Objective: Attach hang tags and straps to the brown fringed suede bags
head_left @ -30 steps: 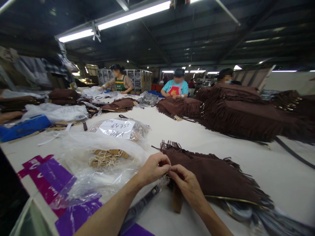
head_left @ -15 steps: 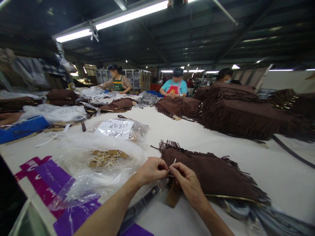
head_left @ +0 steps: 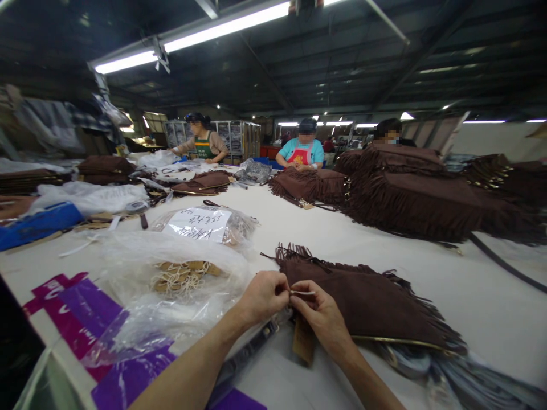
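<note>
A brown fringed bag [head_left: 367, 302] lies flat on the white table, its gold zip edge toward me. At its left end my left hand [head_left: 267, 293] and my right hand [head_left: 318, 313] meet, fingertips pinched together on a thin white string [head_left: 303, 292]. The string's loose end lies across my right fingers. Below the hands hangs a tan tag [head_left: 303, 340], partly covered by the right hand. Left of them, an open clear plastic bag [head_left: 128, 256] holds several tan tags with white strings [head_left: 183, 278].
A dark strap in clear plastic [head_left: 243, 359] lies under my left forearm. Beyond stand a labelled plastic packet [head_left: 199, 224] and a high pile of fringed bags [head_left: 427, 193]. Purple packaging [head_left: 132, 373] is at the near left. Co-workers [head_left: 301, 149] work across the table.
The white string's end has swung from pointing up to lying nearly level toward the right. My hands have shifted slightly, and the tan tag hangs a little further right.
</note>
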Demonstrator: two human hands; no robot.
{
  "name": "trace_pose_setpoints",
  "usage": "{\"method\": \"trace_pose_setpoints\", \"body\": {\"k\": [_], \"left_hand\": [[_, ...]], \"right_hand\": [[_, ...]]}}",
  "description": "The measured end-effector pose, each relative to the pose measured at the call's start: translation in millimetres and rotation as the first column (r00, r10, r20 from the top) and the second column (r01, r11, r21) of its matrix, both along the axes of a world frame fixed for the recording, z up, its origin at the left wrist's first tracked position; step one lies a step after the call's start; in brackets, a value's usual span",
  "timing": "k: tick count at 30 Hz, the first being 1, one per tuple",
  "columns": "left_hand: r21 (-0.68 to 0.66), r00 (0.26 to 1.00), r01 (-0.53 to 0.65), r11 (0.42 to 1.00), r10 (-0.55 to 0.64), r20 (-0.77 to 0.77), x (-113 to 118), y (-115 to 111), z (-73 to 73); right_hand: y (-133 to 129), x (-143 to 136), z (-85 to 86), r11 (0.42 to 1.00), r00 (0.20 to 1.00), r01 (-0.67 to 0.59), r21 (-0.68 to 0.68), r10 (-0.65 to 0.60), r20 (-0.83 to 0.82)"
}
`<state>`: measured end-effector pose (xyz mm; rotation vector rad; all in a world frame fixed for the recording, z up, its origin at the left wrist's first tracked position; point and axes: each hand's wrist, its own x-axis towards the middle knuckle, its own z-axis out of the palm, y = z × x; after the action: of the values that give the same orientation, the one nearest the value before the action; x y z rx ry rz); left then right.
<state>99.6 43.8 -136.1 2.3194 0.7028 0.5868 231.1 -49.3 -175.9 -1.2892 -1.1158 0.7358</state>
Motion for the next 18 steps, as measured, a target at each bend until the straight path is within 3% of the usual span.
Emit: {"method": "trace_pose_setpoints", "body": {"k": [5, 13, 18], "left_hand": [[-0.062, 0.999, 0.007, 0.998, -0.005, 0.045, 0.1, -1.6, -0.2], [0.135, 0.999, 0.031, 0.990, -0.026, -0.041, 2.4, -5.0, 0.5], [0.171, 0.999, -0.016, 0.985, 0.025, -0.048, 0.5, -1.4, -0.1]], "right_hand": [[1.2, 0.1, -6.9, 0.999, 0.998, -0.039, 0.004, 0.040, -0.046], [3.2, 4.8, -15.1, 0.997, 0.992, -0.063, -0.037, 0.059, -0.112], [2.2, 4.3, -12.1, 0.998, 0.995, 0.020, -0.061, -0.025, -0.092]]}}
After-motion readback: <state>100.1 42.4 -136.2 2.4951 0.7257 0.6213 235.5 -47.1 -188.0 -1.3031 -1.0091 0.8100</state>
